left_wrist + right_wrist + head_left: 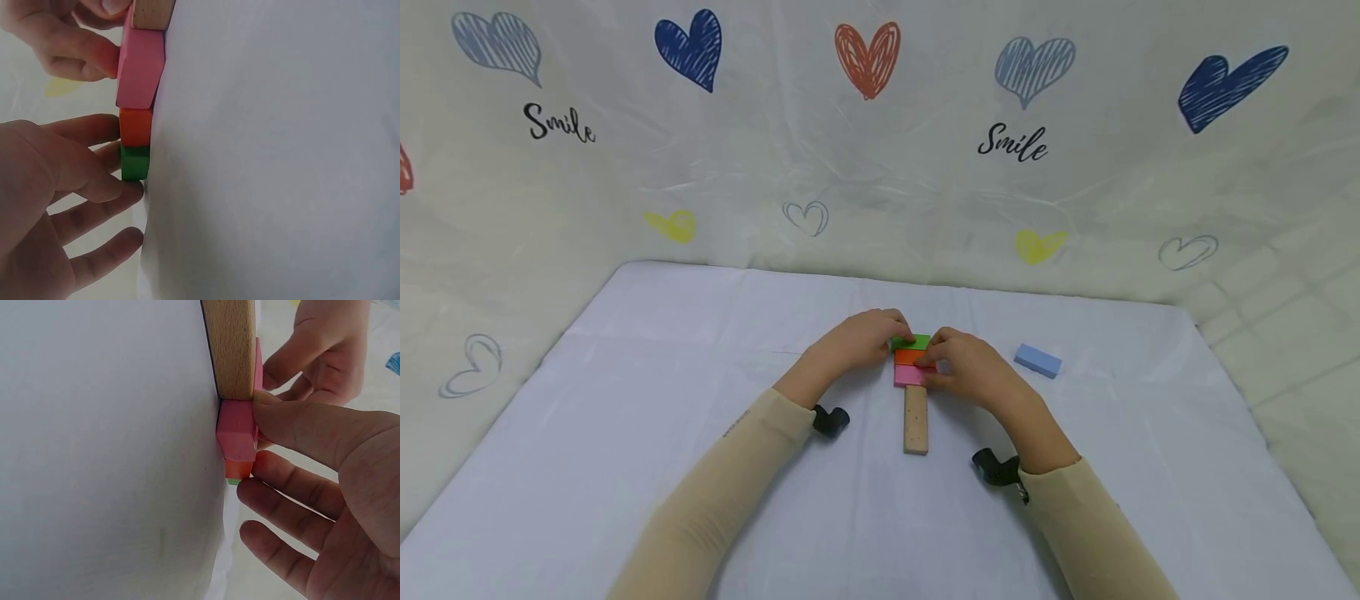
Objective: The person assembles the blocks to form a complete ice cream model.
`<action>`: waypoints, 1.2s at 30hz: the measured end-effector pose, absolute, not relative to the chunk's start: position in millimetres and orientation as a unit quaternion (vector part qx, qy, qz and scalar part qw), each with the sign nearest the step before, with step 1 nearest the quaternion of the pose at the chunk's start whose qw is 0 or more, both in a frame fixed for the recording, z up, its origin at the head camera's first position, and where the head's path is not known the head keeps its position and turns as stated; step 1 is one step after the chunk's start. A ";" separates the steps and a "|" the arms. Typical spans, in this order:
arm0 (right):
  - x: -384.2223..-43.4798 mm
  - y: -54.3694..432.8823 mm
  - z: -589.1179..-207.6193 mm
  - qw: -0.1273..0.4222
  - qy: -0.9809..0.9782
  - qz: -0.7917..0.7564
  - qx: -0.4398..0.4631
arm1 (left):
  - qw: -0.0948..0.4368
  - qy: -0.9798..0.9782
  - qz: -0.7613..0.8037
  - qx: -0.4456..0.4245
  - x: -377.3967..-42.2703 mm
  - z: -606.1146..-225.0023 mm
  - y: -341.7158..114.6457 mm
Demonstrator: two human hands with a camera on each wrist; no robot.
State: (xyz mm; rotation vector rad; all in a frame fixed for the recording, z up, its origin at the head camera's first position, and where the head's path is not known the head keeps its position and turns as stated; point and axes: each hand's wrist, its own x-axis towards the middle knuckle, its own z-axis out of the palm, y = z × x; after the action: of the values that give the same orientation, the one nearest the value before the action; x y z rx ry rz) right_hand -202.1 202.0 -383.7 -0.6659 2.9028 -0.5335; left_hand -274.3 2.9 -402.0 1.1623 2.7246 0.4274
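Green (919, 342), orange (908, 357) and pink blocks (907, 377) lie crosswise against one another on the white cloth. A plain wooden block (916, 421) extends lengthwise from the pink one toward the person. My left hand (859, 340) pinches the green block near its left end, some fingers reaching past it in the left wrist view. At the right ends, my right hand (973, 367) holds the pink and orange blocks between thumb and fingers. Its thumb (294, 422) is on the pink block near the wooden one, with a fingertip beside the orange block.
To the right of my right hand lies a blue block (1038, 362), slightly angled. The white cloth (820, 525) covers the table, and a wall sheet printed with hearts (867, 60) rises behind it. Black wrist devices (831, 422) sit at both cuffs.
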 end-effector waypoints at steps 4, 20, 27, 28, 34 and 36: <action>-202.4 201.7 -383.6 0.057 0.958 -0.174 -0.220 | 0.068 0.907 0.140 0.391 -274.3 -401.9 3.4; -201.8 201.4 -384.8 0.064 0.960 -0.175 -0.211 | 0.062 0.909 0.123 0.393 -272.4 -403.8 8.1; -201.7 201.9 -385.7 0.060 0.958 -0.177 -0.216 | 0.058 0.910 0.125 0.391 -271.6 -405.4 6.9; -201.6 202.0 -385.7 0.059 0.958 -0.178 -0.216 | 0.057 0.910 0.127 0.391 -271.4 -405.2 6.5; -201.5 202.3 -386.3 0.055 0.959 -0.178 -0.214 | 0.040 0.913 0.132 0.384 -266.8 -402.9 -4.2; -201.7 202.2 -386.1 0.055 0.959 -0.175 -0.215 | 0.035 0.915 0.128 0.381 -262.7 -401.7 -10.5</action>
State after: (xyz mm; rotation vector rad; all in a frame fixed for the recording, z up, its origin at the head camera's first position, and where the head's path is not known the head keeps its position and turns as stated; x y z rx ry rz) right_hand -201.7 202.2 -386.1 -0.6529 2.9120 -0.5326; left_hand -262.7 -10.5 -401.7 1.1704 2.8125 0.3950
